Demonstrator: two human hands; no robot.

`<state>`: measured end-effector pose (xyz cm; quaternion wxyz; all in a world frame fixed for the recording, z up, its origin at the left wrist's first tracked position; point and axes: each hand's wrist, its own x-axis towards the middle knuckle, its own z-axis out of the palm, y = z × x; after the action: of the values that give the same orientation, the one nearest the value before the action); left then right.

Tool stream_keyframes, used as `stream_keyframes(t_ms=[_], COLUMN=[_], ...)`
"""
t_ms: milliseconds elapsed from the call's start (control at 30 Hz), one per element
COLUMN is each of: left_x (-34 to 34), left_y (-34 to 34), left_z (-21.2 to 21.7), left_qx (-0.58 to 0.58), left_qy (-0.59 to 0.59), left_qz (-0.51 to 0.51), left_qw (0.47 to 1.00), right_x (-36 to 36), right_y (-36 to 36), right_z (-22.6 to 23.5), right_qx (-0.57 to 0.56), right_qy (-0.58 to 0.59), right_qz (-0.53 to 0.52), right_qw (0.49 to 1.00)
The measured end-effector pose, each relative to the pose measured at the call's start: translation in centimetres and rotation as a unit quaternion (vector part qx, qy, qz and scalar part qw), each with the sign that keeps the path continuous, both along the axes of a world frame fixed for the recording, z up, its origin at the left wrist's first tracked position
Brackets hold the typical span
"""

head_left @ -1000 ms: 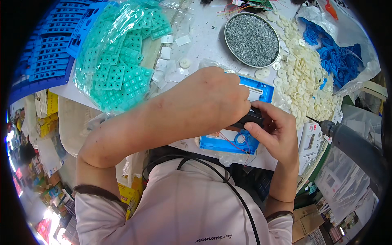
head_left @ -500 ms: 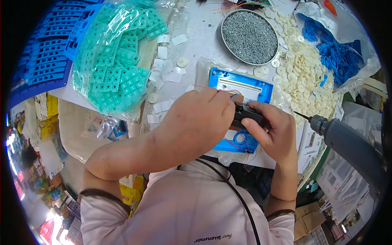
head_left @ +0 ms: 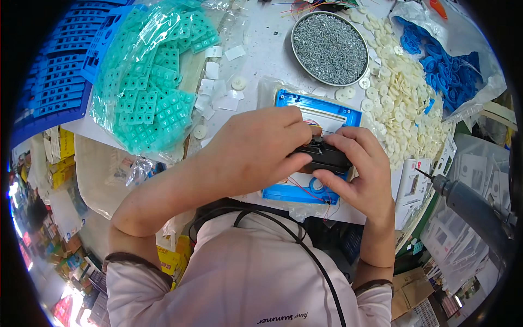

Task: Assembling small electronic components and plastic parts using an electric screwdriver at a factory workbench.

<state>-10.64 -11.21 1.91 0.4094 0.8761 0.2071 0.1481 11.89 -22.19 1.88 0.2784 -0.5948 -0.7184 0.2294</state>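
Note:
A black plastic part (head_left: 326, 157) is held over the blue plastic casing (head_left: 353, 117), with thin red wires near it. My left hand (head_left: 261, 150) is closed on its left end, thumb below and fingers above; the fingertips partly hide what they touch. My right hand (head_left: 359, 166) grips its right end between thumb and fingers. Beneath both hands the casing lies on clear plastic wrap, its middle largely covered. A blue ring (head_left: 318, 186) shows in the lower part of the casing.
Behind stands a round metal bowl of screws (head_left: 330, 49). White plastic discs (head_left: 400, 103) are heaped to the right, near a bag of blue parts (head_left: 449, 68). Green keypads (head_left: 158, 92) in clear plastic and blue casings (head_left: 54, 71) lie left. A grey electric screwdriver (head_left: 468, 201) is at the right.
My left hand has shifted slightly left and its thumb now shows along the black part. The part sits flatter between both hands. The screwdriver appears slightly lower and farther right.

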Motion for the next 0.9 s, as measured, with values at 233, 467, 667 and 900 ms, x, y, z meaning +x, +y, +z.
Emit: stream_keyframes(t_ms=[233, 467, 667, 900], left_x=[0.3, 1.0, 1.8, 2.8], left_y=[1.3, 2.7, 2.9, 3.4], left_z=[-0.5, -0.5, 0.3, 2.2], left_qx=[-0.056, -0.062, 0.09, 0.175], left_qy=[-0.029, -0.036, 0.012, 0.093], left_qz=[-0.013, -0.035, -0.071, -0.136], left_qw=[0.998, 0.997, 0.993, 0.971], right_x=[0.4, 0.6, 0.5, 0.7], right_y=[0.4, 0.6, 0.8, 1.2], right_z=[-0.2, -0.2, -0.4, -0.4], right_qx=[0.0, -0.003, -0.012, 0.0], right_qy=[0.001, -0.001, 0.009, 0.027], right_qz=[0.007, 0.015, 0.023, 0.033], right_qw=[1.0, 1.0, 1.0, 0.999])
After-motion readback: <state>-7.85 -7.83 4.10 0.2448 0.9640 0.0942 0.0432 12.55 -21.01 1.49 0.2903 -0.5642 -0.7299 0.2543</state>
